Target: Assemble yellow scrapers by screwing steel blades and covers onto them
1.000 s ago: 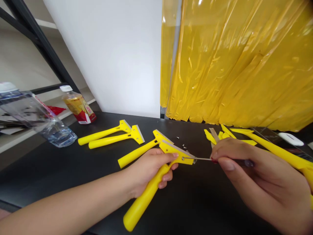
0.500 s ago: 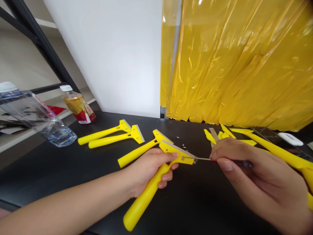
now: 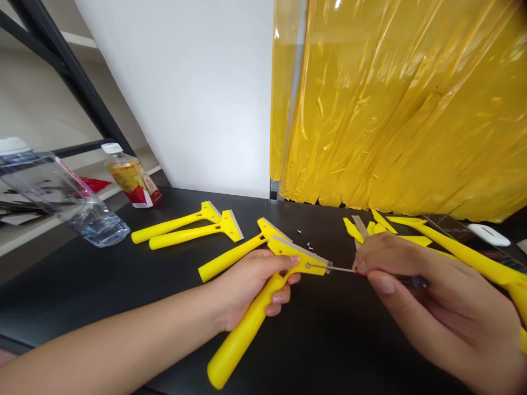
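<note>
My left hand (image 3: 259, 282) is closed around the neck of a yellow scraper (image 3: 251, 323), its thumb pressed on the head. A metal blade edge shows along the head's far side. In my right hand (image 3: 436, 296) is a thin screwdriver (image 3: 335, 269), pinched between thumb and fingers. Its tip meets a screw (image 3: 308, 265) in the scraper's head; most of its handle is hidden by the hand. Just behind lies another yellow scraper (image 3: 233, 257). A few small screws (image 3: 308, 246) are scattered on the black table beyond the blade.
Two more scrapers (image 3: 191, 237) lie to the left. A clear water bottle (image 3: 93, 219) and a drink bottle (image 3: 134, 178) stand at the back left. Yellow scraper parts (image 3: 381, 222) lie at the right, near a white object (image 3: 489, 234). Yellow plastic sheeting (image 3: 391, 109) hangs behind.
The screwdriver's shaft and my right hand have shifted very slightly, with the tip still at the screw. My left hand and the scraper are nearly still.
</note>
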The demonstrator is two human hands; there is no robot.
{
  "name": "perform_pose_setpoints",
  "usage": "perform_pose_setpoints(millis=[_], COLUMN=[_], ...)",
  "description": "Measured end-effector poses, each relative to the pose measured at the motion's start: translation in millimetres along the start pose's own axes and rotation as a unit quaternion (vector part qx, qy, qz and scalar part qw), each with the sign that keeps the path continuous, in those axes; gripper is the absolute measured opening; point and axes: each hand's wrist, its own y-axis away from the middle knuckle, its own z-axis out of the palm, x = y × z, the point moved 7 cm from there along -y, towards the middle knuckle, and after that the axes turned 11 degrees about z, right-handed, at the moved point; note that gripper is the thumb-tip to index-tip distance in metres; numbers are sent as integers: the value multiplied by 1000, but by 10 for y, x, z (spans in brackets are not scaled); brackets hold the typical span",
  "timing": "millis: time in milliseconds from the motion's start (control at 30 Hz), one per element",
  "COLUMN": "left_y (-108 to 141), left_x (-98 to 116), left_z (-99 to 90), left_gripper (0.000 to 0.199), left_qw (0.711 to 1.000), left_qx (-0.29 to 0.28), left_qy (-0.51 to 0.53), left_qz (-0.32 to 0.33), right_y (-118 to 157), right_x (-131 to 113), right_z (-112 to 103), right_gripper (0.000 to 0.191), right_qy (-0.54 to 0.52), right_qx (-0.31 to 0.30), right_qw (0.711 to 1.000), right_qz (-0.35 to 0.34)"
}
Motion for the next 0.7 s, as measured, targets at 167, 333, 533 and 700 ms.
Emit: perform_pose_setpoints(millis=[167,333,533,700], left_y=[4,22,11,19], left_x=[4,32,74,81], left_z=[6,27,25,25], left_gripper=[28,32,35,36], left_qw=[1000,998,995,993], left_qx=[-6,-11,-3,2], left_qy=[-12,-41,-82,-93], left_qz=[15,37,52,66], right_y=[16,21,17,18], right_x=[9,-4,-18,-34], right_z=[9,-6,-17,-19], right_gripper=[20,20,21,13], right_qy=[-13,-15,-8,8], right_qx=[1,-9,-19,-11], right_qw=[1000,1000,1000,1000], right_qz=[7,1,2,6])
